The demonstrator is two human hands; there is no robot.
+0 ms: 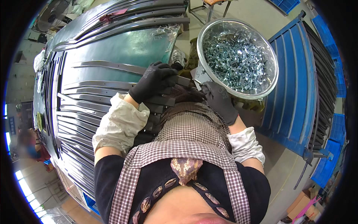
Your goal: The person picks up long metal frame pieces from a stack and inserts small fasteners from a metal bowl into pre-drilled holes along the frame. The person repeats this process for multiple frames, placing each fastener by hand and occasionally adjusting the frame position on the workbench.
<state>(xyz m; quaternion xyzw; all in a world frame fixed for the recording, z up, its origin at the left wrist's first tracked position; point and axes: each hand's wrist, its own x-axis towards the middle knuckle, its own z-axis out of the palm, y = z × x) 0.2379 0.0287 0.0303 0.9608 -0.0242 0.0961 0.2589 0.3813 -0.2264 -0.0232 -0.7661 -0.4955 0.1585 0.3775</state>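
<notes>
My left hand (154,80), in a black glove, is closed over one long dark strip (106,65) near its right end. That end sticks out past my fingers, and the other end lies on the green tabletop (145,46). My right hand (220,100), gloved in black too, is curled in front of my checked apron (194,119), below the rim of a large round basin (275,72). Its fingertips are pressed together; whatever they hold is too small or hidden to tell. Shiny small metal clips (238,59) fill the basin in a heap.
Many more dark strips (84,108) lie in rows on the table at left, with another bundle (130,22) along its far side. A blue metal rack (287,89) loaded with dark strips stands at right. A wooden stool (212,2) is behind the basin, a fan (50,16) far left.
</notes>
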